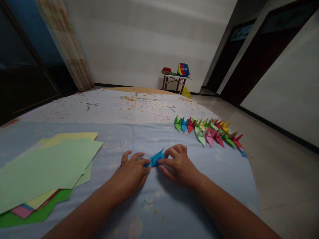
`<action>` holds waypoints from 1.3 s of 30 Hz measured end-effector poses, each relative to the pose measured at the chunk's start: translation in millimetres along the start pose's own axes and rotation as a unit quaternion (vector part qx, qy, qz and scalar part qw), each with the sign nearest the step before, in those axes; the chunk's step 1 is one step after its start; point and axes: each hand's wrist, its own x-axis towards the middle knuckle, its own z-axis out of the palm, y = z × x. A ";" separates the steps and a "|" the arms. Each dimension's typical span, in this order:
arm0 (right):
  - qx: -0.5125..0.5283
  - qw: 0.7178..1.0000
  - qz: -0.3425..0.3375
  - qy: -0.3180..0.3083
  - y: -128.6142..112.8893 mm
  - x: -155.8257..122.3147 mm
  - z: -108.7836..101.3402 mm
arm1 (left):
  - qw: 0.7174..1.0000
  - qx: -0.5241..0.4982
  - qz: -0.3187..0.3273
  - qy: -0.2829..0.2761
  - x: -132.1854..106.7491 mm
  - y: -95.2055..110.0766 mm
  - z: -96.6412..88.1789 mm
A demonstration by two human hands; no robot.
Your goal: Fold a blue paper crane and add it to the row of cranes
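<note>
A small blue folded paper piece (155, 159) lies on the light blue cloth (149, 139) between my two hands. My left hand (132, 172) presses on its left end with curled fingers. My right hand (176, 163) pinches its right end, fingers closed on the paper. Both forearms reach in from the bottom of the view.
A stack of coloured paper sheets (45, 166), green and yellow on top, lies at the left. A row of several folded paper cranes (208, 132) in mixed colours sits at the right near the cloth's edge. A small table (175, 79) with objects stands by the far wall.
</note>
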 end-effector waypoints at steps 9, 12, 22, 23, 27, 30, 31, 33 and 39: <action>-0.029 0.993 -0.015 -0.113 -9.1 2.7 7.0 | 1.000 0.007 0.008 -0.016 1.4 0.1 -3.7; -0.029 0.990 0.010 -0.135 -2.4 0.0 4.5 | 0.999 0.008 0.007 -0.030 1.0 -2.9 -5.1; -0.013 0.988 0.022 -0.152 3.5 2.3 0.1 | 0.994 -0.034 0.025 -0.099 0.8 -16.8 -15.4; -0.011 0.988 0.021 -0.151 3.7 2.4 0.5 | 0.993 -0.037 0.024 -0.107 0.9 -17.5 -16.5; -0.003 0.989 0.014 -0.148 6.0 1.0 0.9 | 0.991 -0.045 0.020 -0.125 0.4 -19.0 -19.9; -0.001 0.994 0.011 -0.113 5.7 1.5 2.3 | 0.991 -0.042 0.021 -0.126 0.0 -18.6 -21.0; -0.003 0.996 0.017 -0.089 4.8 2.2 3.7 | 0.991 -0.040 0.021 -0.124 0.1 -18.2 -20.9; -0.015 0.998 0.031 -0.049 1.9 3.8 7.7 | 0.992 -0.033 0.024 -0.118 0.4 -17.2 -20.4; -0.051 0.986 0.019 -0.155 -5.7 2.0 17.5 | 0.994 -0.037 0.021 -0.104 0.6 -15.3 -17.4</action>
